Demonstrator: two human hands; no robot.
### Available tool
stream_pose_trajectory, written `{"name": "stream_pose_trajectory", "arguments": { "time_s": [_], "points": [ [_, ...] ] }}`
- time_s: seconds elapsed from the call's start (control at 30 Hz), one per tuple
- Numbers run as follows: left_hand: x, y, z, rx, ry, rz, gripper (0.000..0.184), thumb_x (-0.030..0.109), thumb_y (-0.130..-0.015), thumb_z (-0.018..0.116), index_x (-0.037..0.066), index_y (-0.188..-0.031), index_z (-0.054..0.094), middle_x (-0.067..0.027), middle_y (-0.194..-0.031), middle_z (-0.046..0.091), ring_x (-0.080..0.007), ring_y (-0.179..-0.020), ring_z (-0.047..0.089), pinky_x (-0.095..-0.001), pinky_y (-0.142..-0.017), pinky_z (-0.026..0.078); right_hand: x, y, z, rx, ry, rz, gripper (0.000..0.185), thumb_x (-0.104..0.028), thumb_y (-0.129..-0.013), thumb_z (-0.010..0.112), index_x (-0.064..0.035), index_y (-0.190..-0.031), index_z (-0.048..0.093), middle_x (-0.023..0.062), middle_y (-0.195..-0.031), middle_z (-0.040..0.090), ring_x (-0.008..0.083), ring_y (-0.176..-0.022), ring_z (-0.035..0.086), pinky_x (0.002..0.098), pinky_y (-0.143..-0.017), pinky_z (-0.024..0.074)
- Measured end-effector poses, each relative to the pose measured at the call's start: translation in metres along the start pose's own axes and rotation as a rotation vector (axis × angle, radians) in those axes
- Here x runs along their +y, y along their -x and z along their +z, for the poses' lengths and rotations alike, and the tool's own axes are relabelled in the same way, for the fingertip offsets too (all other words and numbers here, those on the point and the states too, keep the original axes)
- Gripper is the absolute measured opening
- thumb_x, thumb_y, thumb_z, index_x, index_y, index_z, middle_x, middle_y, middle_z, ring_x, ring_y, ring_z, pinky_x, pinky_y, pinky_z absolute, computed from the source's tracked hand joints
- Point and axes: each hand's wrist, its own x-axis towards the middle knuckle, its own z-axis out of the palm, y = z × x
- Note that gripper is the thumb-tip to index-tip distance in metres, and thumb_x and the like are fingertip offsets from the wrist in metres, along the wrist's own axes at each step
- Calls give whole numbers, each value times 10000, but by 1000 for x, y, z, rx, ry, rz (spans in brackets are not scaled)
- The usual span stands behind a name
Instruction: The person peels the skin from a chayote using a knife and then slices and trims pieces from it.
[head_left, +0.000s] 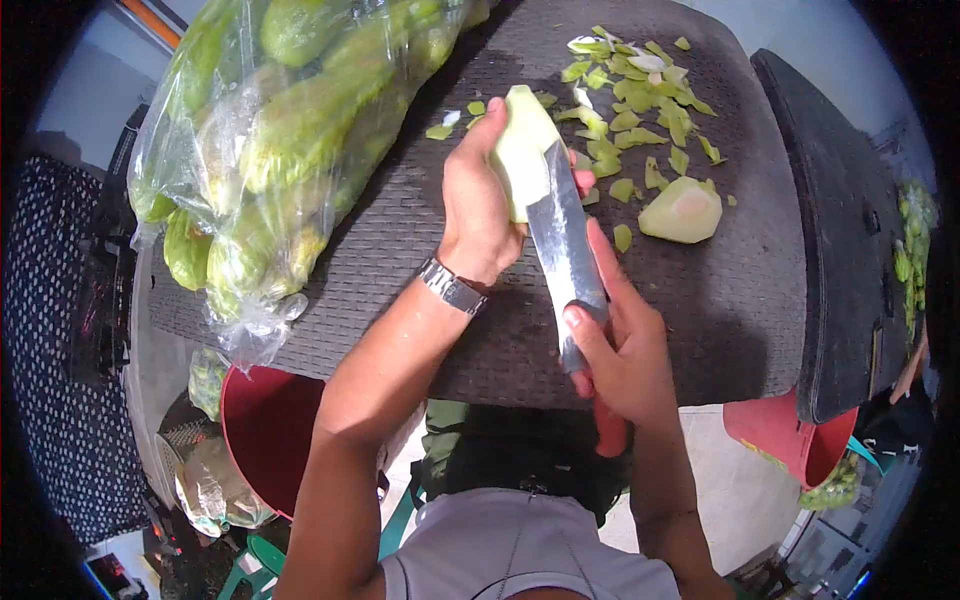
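My left hand [474, 205], with a metal watch at its wrist, is closed round a peeled, pale green chayote [518, 165] above the dark woven-pattern table [385, 325]. A wide-bladed knife [565, 235] is gripped in my right hand [635, 350], thumb against the blade near its base. The red handle shows below my palm. The blade's tip end lies against the chayote's right side. To the right on the table rests another peeled chayote [682, 211]. Green peelings [640, 105] are scattered behind it and around my left hand.
A large clear plastic bag [280, 140] of unpeeled chayotes covers the table's left side. Below the table's front edge stand a red bucket [262, 440] at left and another red bucket [790, 435] at right. A dark chair back [835, 240] borders the right side.
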Motion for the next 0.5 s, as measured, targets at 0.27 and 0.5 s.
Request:
{"name": "stream_pose_trajectory", "arguments": {
  "time_s": [0.27,0.5],
  "points": [
    [0,5,5,20,-73,-54,567,533,-1049,467,-8,-1075,636,-217,-906,710,-370,-800,741,-460,-761,619,-6,-4,-5,-60,-68,-23,723,-7,-998,563,-111,-1663,299,25,-876,657,41,-535,503,226,-460,404],
    [-3,2,4,2,-77,-56,547,510,-1057,469,-10,-1085,636,-225,-924,715,-364,-809,738,-458,-784,618,-15,3,-23,-61,-81,141,703,-41,-1007,571,-77,-1655,300,46,-847,643,68,-524,510,238,-461,414]
  ]
}}
